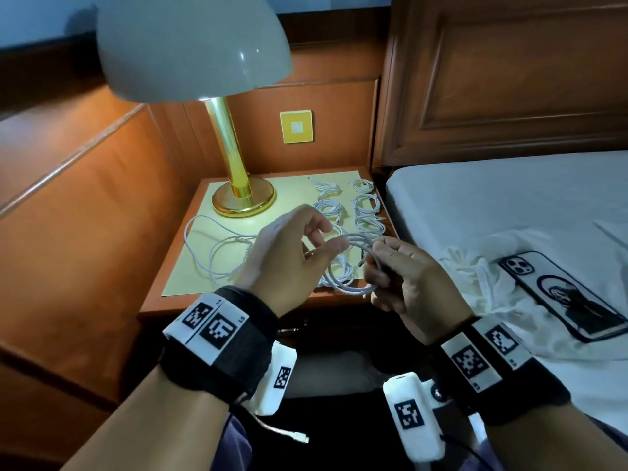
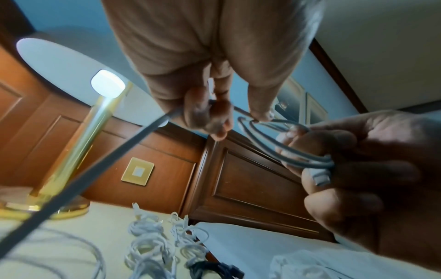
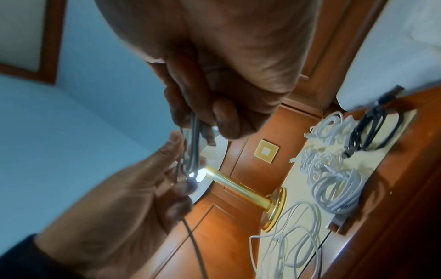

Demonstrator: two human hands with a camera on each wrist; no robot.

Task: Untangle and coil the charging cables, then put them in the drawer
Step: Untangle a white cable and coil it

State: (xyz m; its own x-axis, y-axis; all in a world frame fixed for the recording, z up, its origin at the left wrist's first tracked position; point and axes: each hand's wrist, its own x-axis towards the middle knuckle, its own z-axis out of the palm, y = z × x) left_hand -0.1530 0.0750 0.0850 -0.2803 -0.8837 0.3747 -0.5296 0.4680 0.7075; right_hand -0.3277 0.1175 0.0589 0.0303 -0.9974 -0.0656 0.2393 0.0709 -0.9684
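Note:
A white charging cable [image 1: 356, 240] hangs in loops between my two hands above the nightstand [image 1: 183, 302]. My right hand [image 1: 373, 265] grips the gathered loops [image 2: 307, 160], with the plug [image 2: 321, 178] against its fingers. My left hand [image 1: 331, 237] pinches the free run of the same cable [image 2: 148, 130] between thumb and fingers [image 3: 176, 151]. Several coiled white cables [image 1: 367, 202] lie on the yellow mat [image 1: 292, 195] at the right. A loose white cable [image 1: 217, 253] sprawls at the left. A coiled black cable [image 3: 377, 132] lies near the bed side. No drawer shows.
A brass lamp [image 1: 238, 185] with a white shade stands lit at the back left of the nightstand. The bed [image 1: 492, 205] adjoins on the right, with a phone [image 1: 560, 294] and crumpled white cloth on it. Wood panelling runs along the left and behind.

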